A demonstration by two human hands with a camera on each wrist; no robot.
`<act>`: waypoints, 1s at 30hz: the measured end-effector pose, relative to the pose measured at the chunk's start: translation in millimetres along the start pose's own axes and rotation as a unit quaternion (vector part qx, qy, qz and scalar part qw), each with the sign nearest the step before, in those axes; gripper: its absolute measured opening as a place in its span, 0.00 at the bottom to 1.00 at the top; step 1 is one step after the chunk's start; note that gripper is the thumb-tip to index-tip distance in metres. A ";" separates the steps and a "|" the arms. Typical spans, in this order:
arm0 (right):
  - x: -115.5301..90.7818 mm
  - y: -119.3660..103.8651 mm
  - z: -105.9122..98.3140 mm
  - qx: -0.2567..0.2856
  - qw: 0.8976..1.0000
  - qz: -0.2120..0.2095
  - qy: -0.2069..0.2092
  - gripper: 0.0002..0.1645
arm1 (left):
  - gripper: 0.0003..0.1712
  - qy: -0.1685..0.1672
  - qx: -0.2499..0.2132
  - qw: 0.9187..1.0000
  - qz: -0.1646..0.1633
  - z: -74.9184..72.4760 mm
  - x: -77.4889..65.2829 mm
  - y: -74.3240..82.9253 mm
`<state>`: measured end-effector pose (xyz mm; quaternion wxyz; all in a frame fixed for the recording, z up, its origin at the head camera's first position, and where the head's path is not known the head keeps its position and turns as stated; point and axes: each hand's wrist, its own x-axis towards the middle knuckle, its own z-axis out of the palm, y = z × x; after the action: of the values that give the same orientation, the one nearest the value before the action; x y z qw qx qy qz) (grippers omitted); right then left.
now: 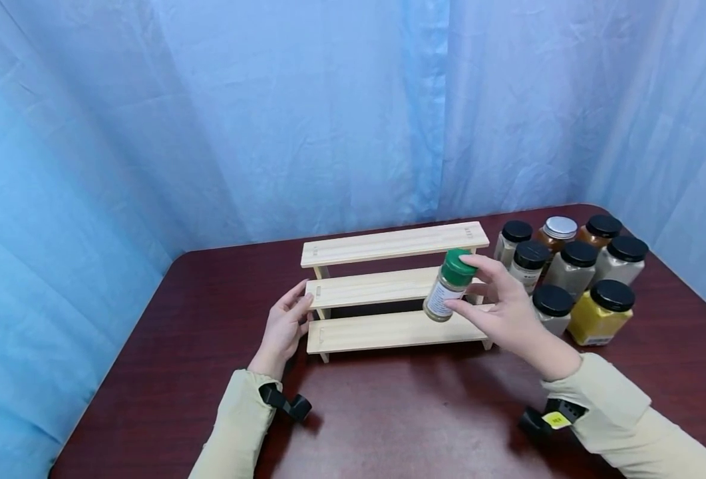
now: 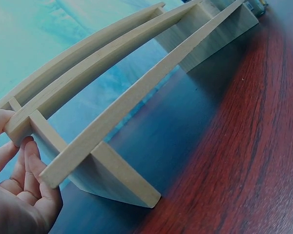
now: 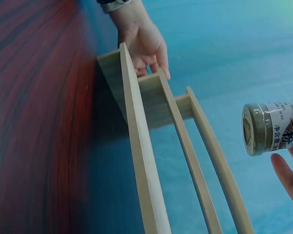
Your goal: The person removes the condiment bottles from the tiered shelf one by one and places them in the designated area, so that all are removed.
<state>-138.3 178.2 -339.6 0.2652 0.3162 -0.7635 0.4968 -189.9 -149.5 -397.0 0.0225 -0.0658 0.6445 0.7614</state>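
A three-tier pale wooden rack (image 1: 370, 291) stands on the table, its steps rising toward the back. My left hand (image 1: 283, 322) grips the left end of the middle step, with the thumb on top and fingers beneath, as the left wrist view shows. Above the lower steps, toward their right side, my right hand (image 1: 505, 309) holds a small spice jar (image 1: 442, 299) by its green cap (image 1: 458, 268). The jar tilts, its base toward the lower left. In the right wrist view the labelled jar (image 3: 271, 126) is apart from the rack; its cap is out of frame.
Several jars stand grouped right of the rack, mostly black-lidded. Among them are a yellow-filled jar (image 1: 598, 322) at the front and a silver-lidded jar (image 1: 559, 228) at the back. The dark red table (image 1: 388, 412) ends at a blue curtain (image 1: 305, 120).
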 end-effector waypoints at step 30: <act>-65.6 85.4 -183.5 -0.225 0.937 0.184 0.192 0.39 | 0.28 0.001 -0.008 1.000 0.003 1.2 -1.5 -1.6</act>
<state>-142.1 388.7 -370.1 0.3755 0.0007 -0.8345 0.4032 -188.3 -148.0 -398.2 0.0185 -0.0648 0.6387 0.7665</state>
